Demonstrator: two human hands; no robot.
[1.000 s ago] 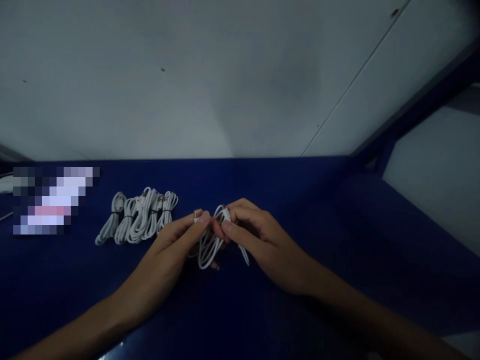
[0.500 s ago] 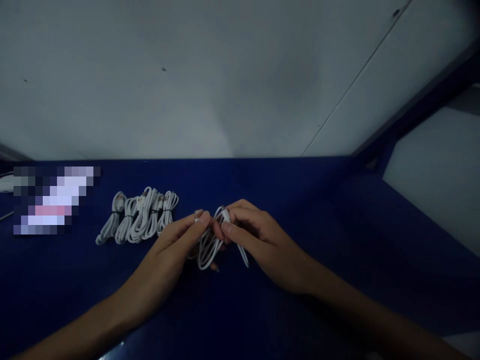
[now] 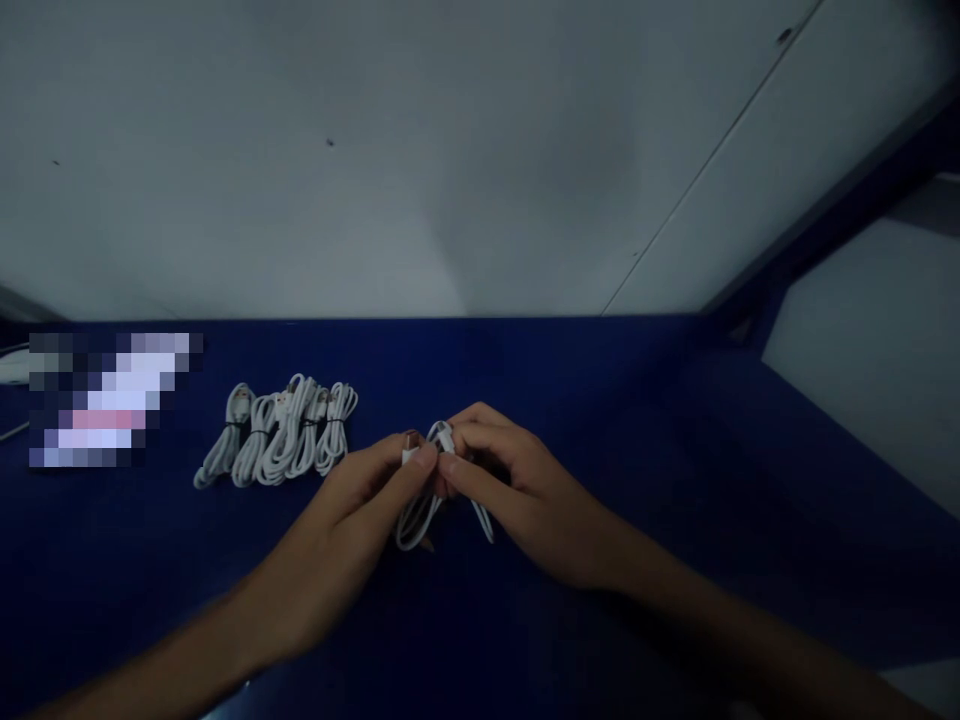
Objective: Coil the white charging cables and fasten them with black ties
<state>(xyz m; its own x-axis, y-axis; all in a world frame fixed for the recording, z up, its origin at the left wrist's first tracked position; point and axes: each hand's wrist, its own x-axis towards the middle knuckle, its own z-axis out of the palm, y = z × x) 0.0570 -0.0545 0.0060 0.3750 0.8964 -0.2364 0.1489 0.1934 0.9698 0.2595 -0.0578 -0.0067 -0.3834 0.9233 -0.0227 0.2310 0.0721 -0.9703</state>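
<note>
Both my hands meet over a dark blue table (image 3: 570, 390), holding one coiled white cable (image 3: 417, 516). My left hand (image 3: 360, 510) pinches a plug end of it between thumb and fingers. My right hand (image 3: 506, 480) is closed round the top of the coil, with loops hanging below toward the table. To the left, several bundled white cables (image 3: 281, 432) lie side by side, apart from my hands.
A blurred-out patch (image 3: 112, 400) sits at the far left of the table. A pale wall (image 3: 420, 160) rises behind the table's back edge. The table's right edge (image 3: 825, 420) runs diagonally, with a pale floor beyond it.
Both hands have shifted slightly down and closer together with the cable. The left hand's plug end now sits against the right hand's fingers.
</note>
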